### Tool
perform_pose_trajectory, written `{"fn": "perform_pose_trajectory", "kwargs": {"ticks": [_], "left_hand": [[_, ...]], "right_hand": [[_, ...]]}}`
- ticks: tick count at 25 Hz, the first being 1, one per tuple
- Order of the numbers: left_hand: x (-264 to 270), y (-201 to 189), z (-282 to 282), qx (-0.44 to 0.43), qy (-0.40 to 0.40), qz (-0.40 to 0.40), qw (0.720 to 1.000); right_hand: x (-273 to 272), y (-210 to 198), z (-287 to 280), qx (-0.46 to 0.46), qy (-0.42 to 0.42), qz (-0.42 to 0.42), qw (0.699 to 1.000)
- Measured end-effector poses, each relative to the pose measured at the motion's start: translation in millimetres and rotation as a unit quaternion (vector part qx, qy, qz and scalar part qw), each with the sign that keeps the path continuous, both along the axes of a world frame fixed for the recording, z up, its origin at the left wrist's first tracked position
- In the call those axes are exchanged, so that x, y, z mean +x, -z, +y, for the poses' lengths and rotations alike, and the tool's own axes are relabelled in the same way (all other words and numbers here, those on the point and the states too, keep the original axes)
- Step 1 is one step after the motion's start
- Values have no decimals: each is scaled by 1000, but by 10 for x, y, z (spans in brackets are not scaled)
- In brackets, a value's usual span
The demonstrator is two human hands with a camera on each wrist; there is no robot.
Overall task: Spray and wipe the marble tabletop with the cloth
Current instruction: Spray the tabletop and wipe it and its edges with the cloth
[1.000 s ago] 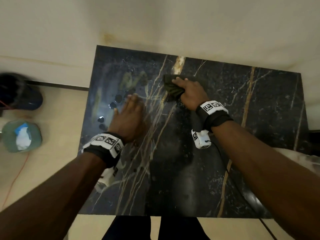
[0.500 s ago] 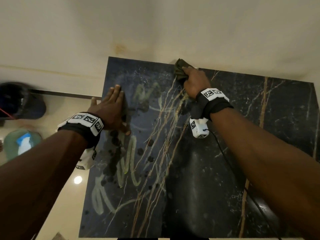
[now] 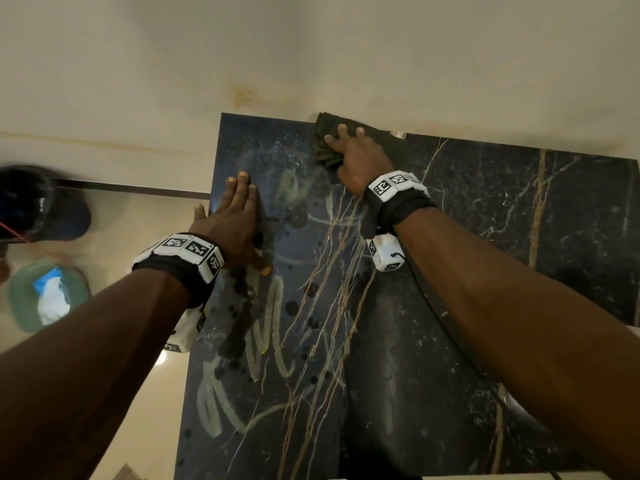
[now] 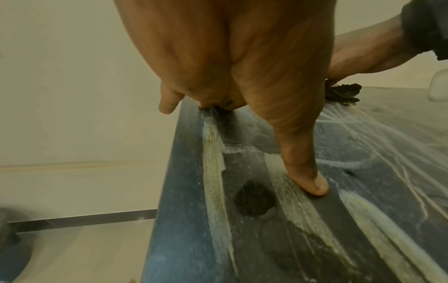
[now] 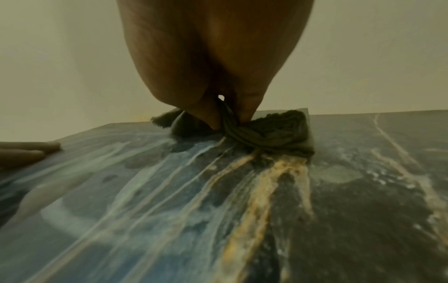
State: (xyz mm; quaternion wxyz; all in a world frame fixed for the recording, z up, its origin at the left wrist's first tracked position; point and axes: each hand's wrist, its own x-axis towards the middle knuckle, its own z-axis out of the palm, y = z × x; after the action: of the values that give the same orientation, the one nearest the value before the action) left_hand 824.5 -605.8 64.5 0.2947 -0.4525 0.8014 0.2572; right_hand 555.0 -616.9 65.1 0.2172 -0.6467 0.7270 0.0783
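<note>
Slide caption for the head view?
Right hand presses dark cloth at marble tabletop's far edge; left hand lies flat.

Dark veined marble bench [image 3: 485, 209]: glossy, smeared with pale streaks beneath the hands. Dark green crumpled cloth [image 3: 325, 147] under the right hand [image 3: 360, 161]: matt, frayed weave.

Dark green cloth [image 3: 325, 147], bunched & creased, lies at 12 o'clock on the black marble tabletop [image 3: 485, 271], right at its far edge by the wall. Tabletop has gold & white veins, pale smeared streaks and dark wet spots toward 9 o'clock.
</note>
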Motion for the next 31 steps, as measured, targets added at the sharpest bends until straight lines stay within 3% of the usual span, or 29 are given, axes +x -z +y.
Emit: {"fn": "perform_pose_trajectory", "kwargs": {"ticks": [9,17,24,31], "left_hand": [[-13,-37,4,6,-6,2,1000],[-15,13,-20,6,12,4,1000],[-16,82,-37,12,11,42,999],[19,137,-42,16,2,51,999]], "right_hand": [[383,-2,738,8,-48,-38,998],[328,13,146,-11,1,-15,1000],[354,61,683,-22,-24,-60,998],[-132,19,119,-33,25,-38,998]]}}
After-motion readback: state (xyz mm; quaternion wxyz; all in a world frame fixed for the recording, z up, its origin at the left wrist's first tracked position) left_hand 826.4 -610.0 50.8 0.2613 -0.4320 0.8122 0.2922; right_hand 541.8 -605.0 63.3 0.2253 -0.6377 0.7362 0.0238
